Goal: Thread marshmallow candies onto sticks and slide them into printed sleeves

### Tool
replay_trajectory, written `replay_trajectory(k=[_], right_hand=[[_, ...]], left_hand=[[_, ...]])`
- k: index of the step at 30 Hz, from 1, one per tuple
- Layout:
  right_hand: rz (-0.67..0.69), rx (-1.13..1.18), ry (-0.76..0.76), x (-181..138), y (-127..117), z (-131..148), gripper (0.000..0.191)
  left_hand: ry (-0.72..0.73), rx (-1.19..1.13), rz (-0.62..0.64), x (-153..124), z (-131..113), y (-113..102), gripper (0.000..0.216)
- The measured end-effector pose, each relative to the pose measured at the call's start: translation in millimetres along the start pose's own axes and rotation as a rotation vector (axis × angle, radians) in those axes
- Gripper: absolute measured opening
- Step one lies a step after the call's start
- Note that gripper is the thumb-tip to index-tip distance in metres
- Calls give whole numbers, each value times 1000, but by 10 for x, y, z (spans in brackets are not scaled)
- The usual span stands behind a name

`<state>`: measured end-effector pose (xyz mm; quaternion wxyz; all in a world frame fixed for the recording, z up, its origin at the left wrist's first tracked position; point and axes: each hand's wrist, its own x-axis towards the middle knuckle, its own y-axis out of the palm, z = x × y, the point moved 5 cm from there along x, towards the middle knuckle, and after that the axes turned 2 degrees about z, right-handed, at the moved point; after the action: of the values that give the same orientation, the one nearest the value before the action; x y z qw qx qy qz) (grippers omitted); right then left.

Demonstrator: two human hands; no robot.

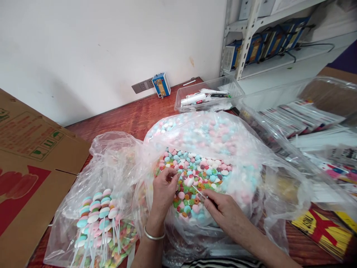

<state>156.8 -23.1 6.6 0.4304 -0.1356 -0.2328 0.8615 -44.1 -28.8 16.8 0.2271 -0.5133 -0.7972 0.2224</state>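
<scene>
A big clear plastic bag [251, 149] lies open in front of me, full of small loose candies [195, 171] in pink, blue, white, green and orange. My left hand [163, 193] reaches into them with its fingertips pinched at a candy. My right hand [220, 210] is closed on a thin white stick [198, 192] whose tip points into the candy pile. A silver bangle [153, 235] sits on my left wrist. To the left, a second clear bag [111, 160] holds several finished candy skewers [96, 216], each a row of pastel discs on a white stick.
A brown cardboard box [30, 167] fills the left side. A clear tub [206, 97] with pens and tubes stands at the back, next to a small blue device [161, 85] by the wall. Bags of printed packaging [312, 123] lie right, below a metal shelf [251, 33].
</scene>
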Motion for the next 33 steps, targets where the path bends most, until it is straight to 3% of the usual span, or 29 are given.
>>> replay_trajectory(k=[4, 11, 21, 23, 26, 29, 33], right_hand=[[6, 18, -14, -4, -16, 22, 27], [2, -11, -25, -45, -42, 13, 27], [15, -5, -2, -69, 16, 1, 29], [4, 47, -13, -74, 24, -8, 30], [-14, 85, -52, -80, 22, -11, 30], [-72, 23, -63, -96, -8, -16, 28], [-121, -95, -68, -148, -37, -19, 29]], left_hand=[[-211, -420, 135, -68, -16, 82, 20], [-309, -557, 132, -125, 34, 153, 24], [-140, -489, 80, -207, -107, 170, 20], [-149, -595, 45, -216, -115, 210, 24], [-283, -912, 35, -241, -123, 353, 28], [-366, -1169, 121, -287, -241, 532, 32], [-433, -1319, 191, -371, -401, 693, 35]])
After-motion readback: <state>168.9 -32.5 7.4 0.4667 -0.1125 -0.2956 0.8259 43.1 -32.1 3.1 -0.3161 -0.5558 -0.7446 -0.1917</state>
